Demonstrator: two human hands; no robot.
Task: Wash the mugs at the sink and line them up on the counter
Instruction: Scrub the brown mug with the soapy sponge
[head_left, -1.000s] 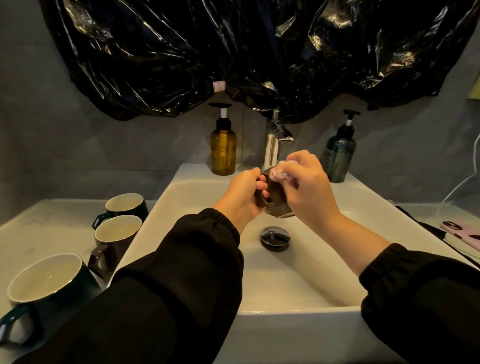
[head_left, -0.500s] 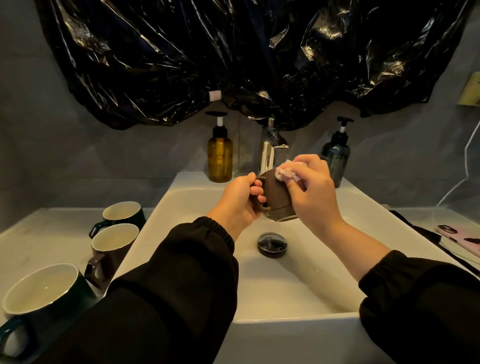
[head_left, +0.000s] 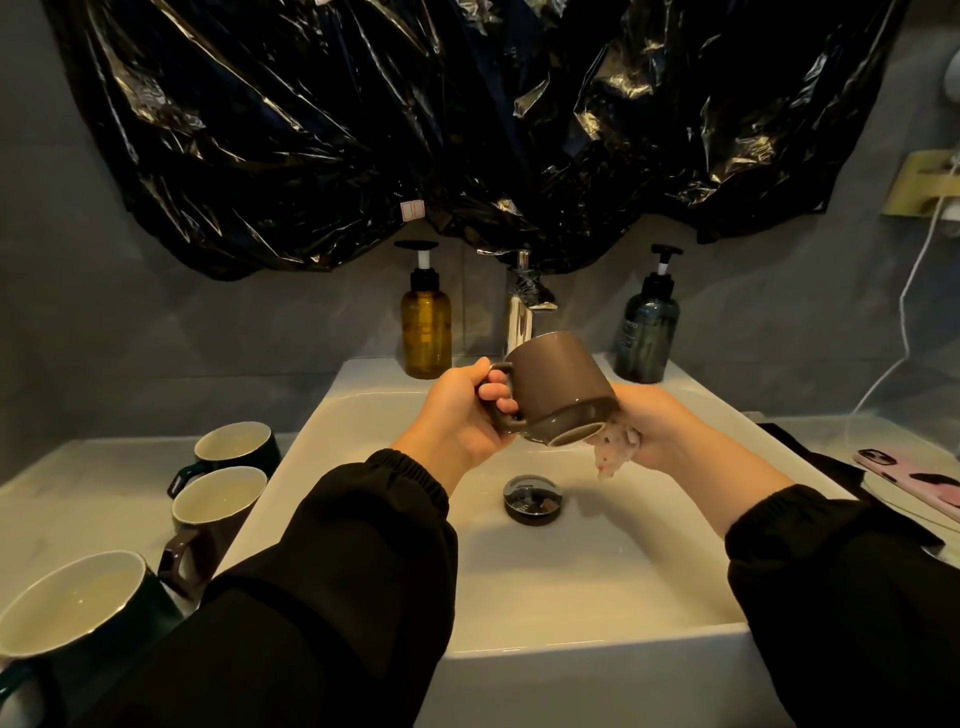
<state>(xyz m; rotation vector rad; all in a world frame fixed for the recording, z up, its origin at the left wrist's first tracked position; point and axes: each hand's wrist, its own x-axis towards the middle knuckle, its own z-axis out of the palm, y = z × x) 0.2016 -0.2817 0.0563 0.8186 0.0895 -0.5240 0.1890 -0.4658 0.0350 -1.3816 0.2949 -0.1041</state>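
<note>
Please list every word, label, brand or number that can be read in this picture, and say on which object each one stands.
Nothing can be read for certain.
Dark pump bottle: pale print on its front, too blurred to read.
White tag on the black plastic sheet: pink marks, too small to read.
Amber pump bottle: no label shows.

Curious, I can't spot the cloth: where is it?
Head view, right of centre: the cloth hangs from the right hand, just below the brown mug, above the drain.
</note>
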